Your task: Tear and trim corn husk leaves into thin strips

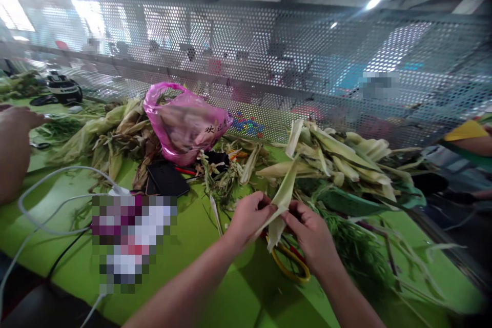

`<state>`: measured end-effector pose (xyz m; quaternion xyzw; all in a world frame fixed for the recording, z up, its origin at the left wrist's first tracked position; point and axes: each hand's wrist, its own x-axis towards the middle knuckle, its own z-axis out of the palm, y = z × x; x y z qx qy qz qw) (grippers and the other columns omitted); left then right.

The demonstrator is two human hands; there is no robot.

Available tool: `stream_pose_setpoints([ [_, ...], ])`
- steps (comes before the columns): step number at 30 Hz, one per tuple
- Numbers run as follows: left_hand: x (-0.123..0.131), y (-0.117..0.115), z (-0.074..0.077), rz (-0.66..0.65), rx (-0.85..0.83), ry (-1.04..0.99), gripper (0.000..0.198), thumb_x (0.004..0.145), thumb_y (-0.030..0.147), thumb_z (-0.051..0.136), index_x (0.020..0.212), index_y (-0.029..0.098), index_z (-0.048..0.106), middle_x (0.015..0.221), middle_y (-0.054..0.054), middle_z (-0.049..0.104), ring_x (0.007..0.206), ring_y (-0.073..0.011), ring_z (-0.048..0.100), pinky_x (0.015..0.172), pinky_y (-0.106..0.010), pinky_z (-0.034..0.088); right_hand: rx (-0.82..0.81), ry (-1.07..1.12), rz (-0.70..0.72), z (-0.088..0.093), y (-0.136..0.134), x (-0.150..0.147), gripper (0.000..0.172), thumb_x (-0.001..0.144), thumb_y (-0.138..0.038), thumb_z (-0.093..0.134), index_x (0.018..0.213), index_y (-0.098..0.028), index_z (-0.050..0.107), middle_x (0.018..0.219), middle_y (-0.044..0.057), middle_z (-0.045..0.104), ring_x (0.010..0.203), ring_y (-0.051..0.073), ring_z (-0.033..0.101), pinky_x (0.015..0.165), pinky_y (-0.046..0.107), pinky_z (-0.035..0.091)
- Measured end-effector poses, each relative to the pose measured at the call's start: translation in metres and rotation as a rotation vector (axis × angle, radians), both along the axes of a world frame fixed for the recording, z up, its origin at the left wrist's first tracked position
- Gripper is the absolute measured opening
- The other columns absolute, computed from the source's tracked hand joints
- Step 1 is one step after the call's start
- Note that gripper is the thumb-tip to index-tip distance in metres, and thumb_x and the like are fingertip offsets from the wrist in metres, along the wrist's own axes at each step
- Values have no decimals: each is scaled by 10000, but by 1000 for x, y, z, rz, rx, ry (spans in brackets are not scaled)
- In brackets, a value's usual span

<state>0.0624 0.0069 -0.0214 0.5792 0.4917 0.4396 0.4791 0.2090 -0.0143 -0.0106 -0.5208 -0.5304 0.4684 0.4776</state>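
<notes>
Near centre, just above the green table (215, 246): a pale corn husk strip (283, 197), pinched between the left hand (249, 215) and the right hand (313, 236), fingers of both clenched on it, tip pointing up and far. Judged light, thin and limp, apt to split along the grain; best gripped low, by the thicker base, never the frayed end. Underneath, what look like yellow-handled scissors (294, 266), partly hidden. Far right, heaped corn ears (346, 156); far left, a pink bag (184, 123).
</notes>
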Motion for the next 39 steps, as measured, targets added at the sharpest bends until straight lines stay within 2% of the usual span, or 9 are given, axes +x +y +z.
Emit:
stream_pose_setpoints([
  [8, 2, -4, 3, 7, 18, -49, 105, 744, 232, 567, 664, 167, 544, 621, 28, 515, 604, -107, 452, 560, -212, 325, 13, -42, 4, -1, 2, 1, 352, 692, -466, 733, 882, -179, 663, 791, 46, 694, 719, 217, 624, 630, 294, 505],
  [14, 5, -7, 3, 39, 32, -68, 92, 750, 236, 561, 684, 173, 563, 645, 16, 541, 618, -114, 467, 557, -219, 328, -9, 31, 42, -3, 2, 2, 343, 691, -460, 745, 890, -193, 663, 817, 33, 698, 748, 218, 635, 675, 305, 513],
  [20, 0, -9, 9, 82, 128, 3, 114, 780, 249, 556, 693, 177, 565, 673, 0, 579, 626, -124, 480, 574, -238, 328, 23, -6, -66, -1, 0, -3, 354, 680, -450, 758, 895, -184, 663, 809, 50, 695, 633, 189, 601, 616, 309, 510],
  [25, 1, -11, 8, 82, 157, 22, 99, 796, 248, 549, 730, 182, 584, 705, -12, 610, 648, -135, 510, 584, -238, 335, 102, -98, -117, -6, 0, 0, 357, 695, -441, 748, 929, -187, 660, 868, 70, 703, 807, 255, 643, 685, 327, 517],
  [31, 2, -14, 8, 117, 207, 122, 106, 808, 221, 526, 715, 184, 563, 727, -22, 604, 676, -143, 505, 607, -251, 333, 107, -64, -53, -6, 1, -4, 371, 709, -463, 735, 942, -184, 660, 928, 77, 713, 835, 252, 648, 790, 363, 517],
  [33, 1, -11, 6, 121, 170, 61, 96, 800, 190, 516, 712, 181, 554, 725, -17, 592, 677, -135, 495, 617, -244, 341, 100, -50, 0, -3, 0, -11, 371, 710, -469, 734, 942, -187, 667, 936, 78, 713, 856, 255, 647, 805, 363, 513],
  [35, -1, -4, 4, 117, 61, -103, 80, 773, 152, 523, 697, 173, 539, 683, 0, 561, 642, -115, 477, 603, -224, 349, 87, -35, 56, 3, -5, -17, 374, 692, -474, 749, 926, -192, 676, 915, 81, 712, 861, 262, 644, 794, 361, 517],
  [37, -5, 3, 1, 122, -73, -295, 70, 733, 123, 540, 678, 163, 525, 625, 20, 514, 576, -93, 441, 556, -205, 338, 78, -28, 97, 14, -16, -19, 360, 684, -458, 763, 922, -202, 680, 881, 78, 705, 820, 255, 641, 738, 346, 525],
  [39, -10, 11, -2, 177, -133, -421, 72, 719, 133, 555, 662, 158, 520, 580, 35, 477, 522, -78, 404, 516, -196, 316, 94, -28, 121, 30, -35, -14, 297, 736, -419, 738, 939, -211, 675, 852, 63, 687, 743, 218, 628, 649, 309, 520],
])
